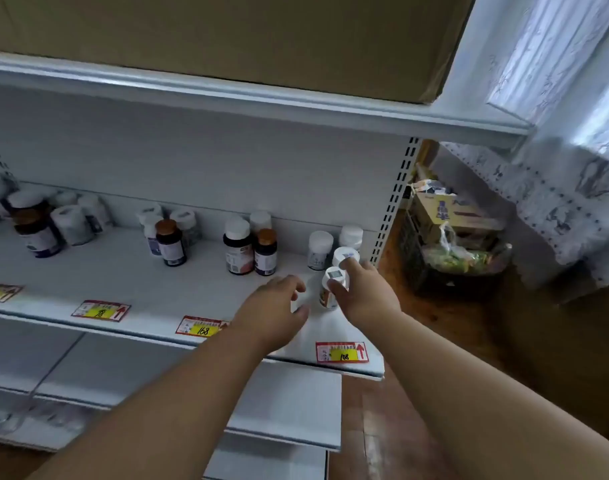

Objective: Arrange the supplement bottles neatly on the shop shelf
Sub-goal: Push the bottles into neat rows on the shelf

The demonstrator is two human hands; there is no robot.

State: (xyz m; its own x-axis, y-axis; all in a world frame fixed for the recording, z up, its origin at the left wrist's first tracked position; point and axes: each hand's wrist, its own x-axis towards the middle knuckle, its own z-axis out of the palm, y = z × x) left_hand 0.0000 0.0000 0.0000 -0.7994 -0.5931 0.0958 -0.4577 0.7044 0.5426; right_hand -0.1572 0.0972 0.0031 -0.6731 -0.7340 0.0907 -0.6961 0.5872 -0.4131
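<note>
i see r hand [360, 292] w/ grip clenched round a white-capped bottle [332, 289], upright on the shelf [150, 289], center-right of frame. l hand [279, 303] just left of it, grip released, fingers loosely curled. other bottles [239, 249] stand behind in clusters.

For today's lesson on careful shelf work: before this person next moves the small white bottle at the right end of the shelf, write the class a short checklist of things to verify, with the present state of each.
1. Right hand has hold of the small white bottle: ok, thumb and fingers are on it.
2. Bottle stands upright: ok, its cap faces up.
3. Left hand holds nothing: ok, its fingers are loosely curled beside the bottle.
4. Free space on the shelf in front of the rows: ok, bare surface shows.
5. Neighbouring white bottle behind is clear of the fingers: not ok, a fingertip is on its cap.
6. Bottle's label faces forward: cannot tell, too blurred.
</note>
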